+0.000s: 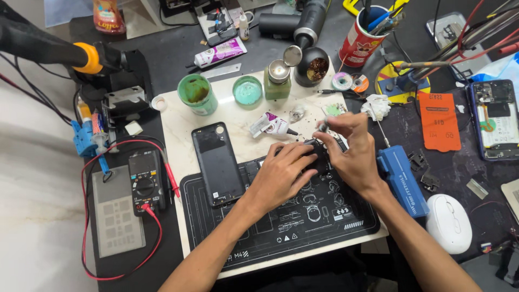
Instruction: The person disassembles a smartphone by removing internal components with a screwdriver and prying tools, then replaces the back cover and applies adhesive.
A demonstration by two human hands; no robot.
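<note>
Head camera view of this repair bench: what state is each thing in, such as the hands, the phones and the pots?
Left hand: pressing a small dark part on the mat.
Right hand: pinching a thin tool over that part.
Black phone back cover: lying flat, detached.
Opened phone at right edge: back off, insides exposed.
Green plastic cup: uncovered.
Black round pot: lid flipped open.
Black multimeter: red lead plugged in.

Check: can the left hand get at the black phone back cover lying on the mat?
Probably yes. The left hand rests just beside the back cover, which lies flat on the mat, nothing between them.
</note>
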